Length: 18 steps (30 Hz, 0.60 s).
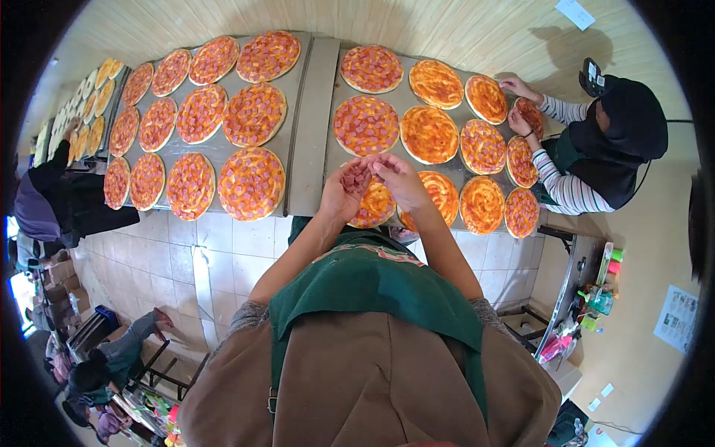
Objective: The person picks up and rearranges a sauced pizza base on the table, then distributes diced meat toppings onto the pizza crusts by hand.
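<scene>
My left hand (345,191) is cupped, palm up, with small pinkish pieces that look like diced meat in it. Beside it, my right hand (401,183) has its fingers bent together at the left hand's fingertips; what they hold is too small to make out. Both are above a pizza (375,206) at the near edge of the right tray, partly hidden by them. Just beyond is a pizza topped with meat pieces (366,125). To its right lies a pizza with only sauce (430,135), and another sauce-covered pizza (439,195) sits near my right wrist.
Several topped pizzas cover the left tray (295,52). At the right end a co-worker (596,149) in a striped top reaches over the pizzas. Another person (56,195) works at the far left beside more trays. People and a metal rack (164,372) are at the lower left.
</scene>
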### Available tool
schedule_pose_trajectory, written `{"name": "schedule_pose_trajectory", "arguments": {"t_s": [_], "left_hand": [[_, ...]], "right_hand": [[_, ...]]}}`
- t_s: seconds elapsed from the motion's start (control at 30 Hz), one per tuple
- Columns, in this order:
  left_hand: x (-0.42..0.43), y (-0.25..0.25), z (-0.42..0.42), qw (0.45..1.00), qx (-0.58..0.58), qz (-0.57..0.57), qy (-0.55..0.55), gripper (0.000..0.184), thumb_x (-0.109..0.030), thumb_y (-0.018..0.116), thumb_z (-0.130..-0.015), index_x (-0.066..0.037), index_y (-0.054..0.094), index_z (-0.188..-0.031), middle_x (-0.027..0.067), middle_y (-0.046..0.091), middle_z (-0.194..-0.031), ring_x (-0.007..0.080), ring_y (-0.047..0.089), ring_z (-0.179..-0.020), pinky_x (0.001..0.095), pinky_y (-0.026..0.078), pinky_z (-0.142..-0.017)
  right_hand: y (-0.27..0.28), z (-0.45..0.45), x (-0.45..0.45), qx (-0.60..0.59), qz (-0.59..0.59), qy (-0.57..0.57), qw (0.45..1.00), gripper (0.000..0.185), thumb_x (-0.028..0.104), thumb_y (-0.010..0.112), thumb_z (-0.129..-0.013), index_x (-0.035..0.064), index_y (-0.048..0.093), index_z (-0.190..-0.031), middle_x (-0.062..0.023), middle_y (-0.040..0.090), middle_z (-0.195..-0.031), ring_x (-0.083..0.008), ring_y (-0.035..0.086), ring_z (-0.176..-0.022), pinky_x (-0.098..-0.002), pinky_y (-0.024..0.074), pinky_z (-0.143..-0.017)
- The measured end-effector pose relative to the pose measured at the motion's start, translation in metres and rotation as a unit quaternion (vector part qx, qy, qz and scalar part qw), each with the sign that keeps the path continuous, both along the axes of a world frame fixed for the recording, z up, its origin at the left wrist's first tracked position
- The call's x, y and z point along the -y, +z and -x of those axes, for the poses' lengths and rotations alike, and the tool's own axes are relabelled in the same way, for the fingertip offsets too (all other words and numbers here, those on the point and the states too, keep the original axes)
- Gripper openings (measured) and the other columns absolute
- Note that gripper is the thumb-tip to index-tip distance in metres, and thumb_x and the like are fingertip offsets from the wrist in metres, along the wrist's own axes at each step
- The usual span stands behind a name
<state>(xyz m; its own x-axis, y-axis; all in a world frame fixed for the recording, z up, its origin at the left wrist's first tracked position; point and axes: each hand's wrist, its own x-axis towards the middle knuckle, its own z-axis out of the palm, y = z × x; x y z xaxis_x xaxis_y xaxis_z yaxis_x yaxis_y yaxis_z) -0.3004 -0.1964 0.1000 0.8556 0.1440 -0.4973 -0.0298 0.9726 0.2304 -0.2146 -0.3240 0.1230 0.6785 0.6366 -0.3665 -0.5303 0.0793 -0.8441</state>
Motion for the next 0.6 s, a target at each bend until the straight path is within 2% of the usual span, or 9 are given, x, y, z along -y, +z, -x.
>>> {"name": "schedule_pose_trajectory", "arguments": {"t_s": [0.1, 0.2, 0.3, 0.4, 0.5, 0.6], "left_hand": [[-0.002, -0.002, 0.007, 1.000, -0.014, -0.012, -0.015, 0.027, -0.018, 0.040, -0.096, -0.001, 0.055, -0.111, 0.0118, 0.063, -0.108, 0.0223, 0.060, -0.104, 0.0320, 0.047, -0.095], [-0.004, -0.005, 0.018, 0.999, -0.039, -0.019, -0.028, 0.028, -0.019, 0.041, -0.096, -0.001, 0.055, -0.112, 0.0118, 0.063, -0.109, 0.0223, 0.060, -0.105, 0.0317, 0.047, -0.095], [-0.014, -0.019, 0.032, 0.998, -0.050, -0.029, -0.032, 0.029, -0.020, 0.042, -0.095, 0.000, 0.055, -0.113, 0.0125, 0.063, -0.110, 0.0229, 0.059, -0.106, 0.0319, 0.047, -0.095], [-0.027, -0.031, 0.050, 0.997, -0.065, -0.032, -0.016, 0.028, -0.018, 0.043, -0.095, 0.001, 0.055, -0.112, 0.0133, 0.061, -0.112, 0.0250, 0.058, -0.107, 0.0323, 0.048, -0.092], [-0.038, -0.038, 0.067, 0.997, -0.078, -0.016, 0.016, 0.024, -0.016, 0.047, -0.093, 0.001, 0.055, -0.108, 0.0145, 0.060, -0.112, 0.0269, 0.058, -0.107, 0.0340, 0.048, -0.093], [-0.047, -0.041, 0.081, 0.994, -0.097, 0.008, 0.046, 0.024, -0.015, 0.048, -0.092, 0.002, 0.055, -0.108, 0.0164, 0.060, -0.113, 0.0273, 0.057, -0.109, 0.0350, 0.048, -0.094]], "right_hand": [[-0.014, -0.005, 0.004, -0.076, -0.042, 0.000, 0.996, 0.023, 0.009, 0.058, -0.089, 0.0009, 0.059, -0.110, -0.0051, 0.063, -0.100, -0.0135, 0.060, -0.094, -0.0266, 0.0489, -0.083], [-0.017, -0.008, 0.006, -0.099, -0.063, -0.005, 0.993, 0.023, 0.009, 0.059, -0.089, 0.0012, 0.059, -0.110, -0.0056, 0.063, -0.099, -0.0141, 0.061, -0.090, -0.0275, 0.0507, -0.082], [-0.009, -0.007, 0.009, -0.087, -0.032, 0.021, 0.995, 0.022, 0.006, 0.058, -0.089, 0.0011, 0.057, -0.111, -0.0060, 0.061, -0.104, -0.0130, 0.059, -0.095, -0.0269, 0.0484, -0.086], [-0.015, -0.008, 0.013, -0.090, 0.019, 0.042, 0.995, 0.025, 0.008, 0.058, -0.090, 0.0017, 0.057, -0.114, -0.0034, 0.061, -0.103, -0.0110, 0.058, -0.093, -0.0252, 0.0477, -0.084], [-0.022, -0.008, 0.011, -0.097, -0.011, 0.061, 0.993, 0.027, 0.010, 0.058, -0.090, 0.0026, 0.057, -0.116, -0.0009, 0.059, -0.101, -0.0084, 0.056, -0.087, -0.0233, 0.0469, -0.081], [-0.047, -0.007, 0.014, -0.085, 0.063, 0.100, 0.989, 0.029, 0.014, 0.060, -0.091, 0.0032, 0.057, -0.118, 0.0022, 0.059, -0.094, -0.0062, 0.054, -0.078, -0.0217, 0.0466, -0.075]]}}
